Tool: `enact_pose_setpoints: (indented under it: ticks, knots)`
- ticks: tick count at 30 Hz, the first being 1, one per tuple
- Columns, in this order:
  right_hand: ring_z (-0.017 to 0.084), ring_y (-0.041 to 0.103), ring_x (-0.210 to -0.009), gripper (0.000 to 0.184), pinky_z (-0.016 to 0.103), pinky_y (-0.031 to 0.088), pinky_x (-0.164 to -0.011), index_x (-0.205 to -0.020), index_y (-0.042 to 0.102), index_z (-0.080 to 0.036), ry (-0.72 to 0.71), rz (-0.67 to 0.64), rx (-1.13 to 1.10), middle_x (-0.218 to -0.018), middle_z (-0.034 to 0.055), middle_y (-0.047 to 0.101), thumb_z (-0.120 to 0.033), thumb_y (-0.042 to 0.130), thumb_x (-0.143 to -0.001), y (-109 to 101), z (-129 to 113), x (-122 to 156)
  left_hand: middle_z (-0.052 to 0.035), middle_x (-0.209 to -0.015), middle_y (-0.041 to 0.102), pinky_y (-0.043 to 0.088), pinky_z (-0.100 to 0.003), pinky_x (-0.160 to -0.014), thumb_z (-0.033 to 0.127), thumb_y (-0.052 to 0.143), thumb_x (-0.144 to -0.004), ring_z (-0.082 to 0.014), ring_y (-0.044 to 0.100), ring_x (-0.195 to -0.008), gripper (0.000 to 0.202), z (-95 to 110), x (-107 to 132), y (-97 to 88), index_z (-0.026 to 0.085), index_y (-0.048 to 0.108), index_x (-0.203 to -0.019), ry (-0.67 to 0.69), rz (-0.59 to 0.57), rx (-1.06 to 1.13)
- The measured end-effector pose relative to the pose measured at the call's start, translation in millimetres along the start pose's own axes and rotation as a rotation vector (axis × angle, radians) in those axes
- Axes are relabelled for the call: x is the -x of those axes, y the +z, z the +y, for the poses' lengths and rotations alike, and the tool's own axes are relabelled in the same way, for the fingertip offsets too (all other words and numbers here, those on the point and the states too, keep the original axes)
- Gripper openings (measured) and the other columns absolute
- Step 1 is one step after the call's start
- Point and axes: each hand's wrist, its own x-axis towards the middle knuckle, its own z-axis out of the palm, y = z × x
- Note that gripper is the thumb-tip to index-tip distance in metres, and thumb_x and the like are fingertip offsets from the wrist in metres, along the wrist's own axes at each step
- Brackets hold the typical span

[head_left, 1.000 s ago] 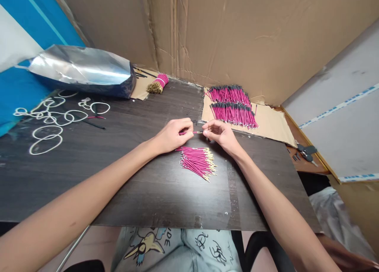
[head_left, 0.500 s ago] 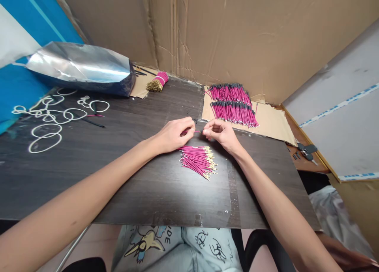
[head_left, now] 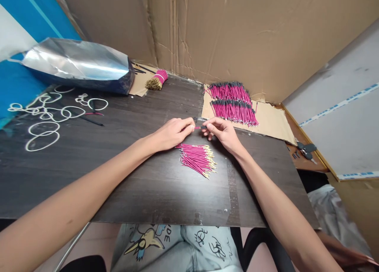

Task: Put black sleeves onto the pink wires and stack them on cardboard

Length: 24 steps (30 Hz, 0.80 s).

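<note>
Pinched in my left hand [head_left: 174, 134] is a short pink wire [head_left: 197, 128], its end pointing right. My right hand [head_left: 222, 132] grips a small black sleeve [head_left: 203, 126], which sits at that end of the wire; the fingers partly cover it. Both hands are above the table, thumbs toward each other. Just below them lies a pile of pink wires [head_left: 195, 159] with bare golden tips on the right. Beyond my right hand, two rows of pink wires with black ends [head_left: 235, 112] rest on a cardboard sheet [head_left: 275, 120].
A banded bundle of pink wires [head_left: 160, 79] lies at the back, beside a silver bag [head_left: 79, 62]. White rubber bands [head_left: 43, 136] are scattered on the left, near a black tube [head_left: 91, 121]. Dark cutters [head_left: 306, 150] lie at the right. Cardboard walls [head_left: 237, 39] enclose the back.
The black sleeve now shows at the wire's right end, where a bare tip was visible before. My right fingers have shifted slightly and spread a little. The view has moved a bit.
</note>
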Motion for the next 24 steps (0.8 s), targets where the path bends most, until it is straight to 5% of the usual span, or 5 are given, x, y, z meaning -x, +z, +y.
enact_pose_setpoints:
  ticks: [11, 24]
  knots:
    - [0.012, 0.060, -0.064, 0.035, 0.027, 0.045, -0.062, -0.083, 0.063, -0.020, -0.083, -0.029, 0.185, -0.073, 0.0009, 0.068, -0.052, 0.061, -0.097, 3.6, 1.4, 2.7, 0.0033, -0.062, 0.050, 0.029, -0.026, -0.059, 0.038, 0.046, -0.099, -0.0115, 0.041, -0.057, 0.032, -1.4, -1.9, -0.7, 0.017, 0.061, -0.081, -0.067, -0.063, 0.171]
    - [0.013, 0.060, -0.066, 0.037, 0.026, 0.040, -0.060, -0.088, 0.060, -0.020, -0.037, -0.108, 0.096, -0.079, 0.0023, 0.069, -0.055, 0.057, -0.098, -0.2, -0.3, 0.4, 0.0017, -0.069, 0.053, 0.033, -0.025, -0.061, 0.040, 0.048, -0.099, -0.0117, 0.044, -0.061, 0.031, -1.1, -2.4, 2.9, 0.017, 0.059, -0.082, -0.081, -0.042, 0.306]
